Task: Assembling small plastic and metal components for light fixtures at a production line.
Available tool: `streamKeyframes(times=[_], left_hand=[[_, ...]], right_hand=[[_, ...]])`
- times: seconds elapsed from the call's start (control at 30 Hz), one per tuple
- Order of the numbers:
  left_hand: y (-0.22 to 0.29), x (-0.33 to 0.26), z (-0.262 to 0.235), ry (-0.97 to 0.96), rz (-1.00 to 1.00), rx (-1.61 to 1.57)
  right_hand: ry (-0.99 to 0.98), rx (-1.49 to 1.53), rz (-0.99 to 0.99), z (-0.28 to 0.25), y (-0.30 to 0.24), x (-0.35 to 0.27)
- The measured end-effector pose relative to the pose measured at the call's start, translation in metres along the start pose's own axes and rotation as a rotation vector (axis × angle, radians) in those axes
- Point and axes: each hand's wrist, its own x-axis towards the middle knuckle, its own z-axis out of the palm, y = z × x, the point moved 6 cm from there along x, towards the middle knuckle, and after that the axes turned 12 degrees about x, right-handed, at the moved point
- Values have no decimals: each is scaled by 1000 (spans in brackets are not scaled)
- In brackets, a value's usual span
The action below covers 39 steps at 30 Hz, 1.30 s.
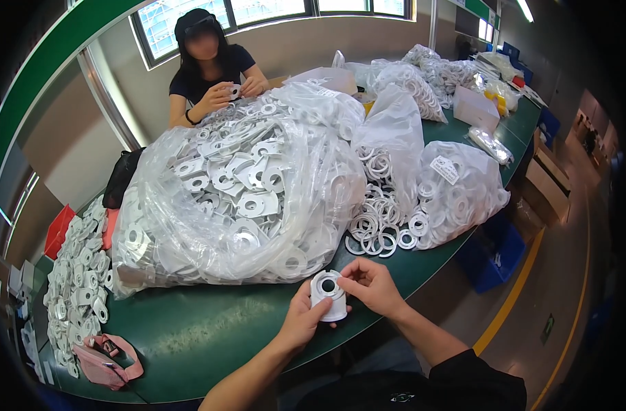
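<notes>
White plastic plate with a round hole (pixel 328 293) is held over the near edge of the green table (pixel 210 329), its flat face turned up toward the camera, long axis running near to far. Left hand (pixel 302 322) grips its lower edge; right hand (pixel 371 282) pinches the top.

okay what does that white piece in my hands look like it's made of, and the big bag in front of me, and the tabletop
White piece: probably moulded plastic, matte, uniform white with a round hole. Big bag: thin clear plastic film, glossy and crinkled, its contents showing through. Tabletop: smooth dark green surface with a soft sheen, possibly a rubber or laminate mat; hard to tell.
</notes>
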Motion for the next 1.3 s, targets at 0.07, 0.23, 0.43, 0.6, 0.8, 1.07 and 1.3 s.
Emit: streamKeyframes(times=[0.07, 0.23, 0.43, 0.6, 0.8, 1.07, 1.3], left_hand=[[2, 0, 1, 16, 12, 45], [0, -4, 9, 20, 77, 166], [23, -10, 9, 94, 158, 733], [30, -10, 5, 167, 239, 880], [33, -10, 2, 245, 332, 1000], [31, -8, -4, 178, 289, 1072], [26, -6, -4, 140, 309, 1135]], right_hand=[[7, 22, -86, 3, -5, 0], [-76, -61, -62, 7, -11, 2], [-178, -92, -56, 8, -15, 0], [-223, -84, -39, 10, -14, -2], [-257, -163, -68, 15, -12, -4], [-223, -443, -127, 18, -15, -8], [-160, -519, -192, 22, -23, -9]])
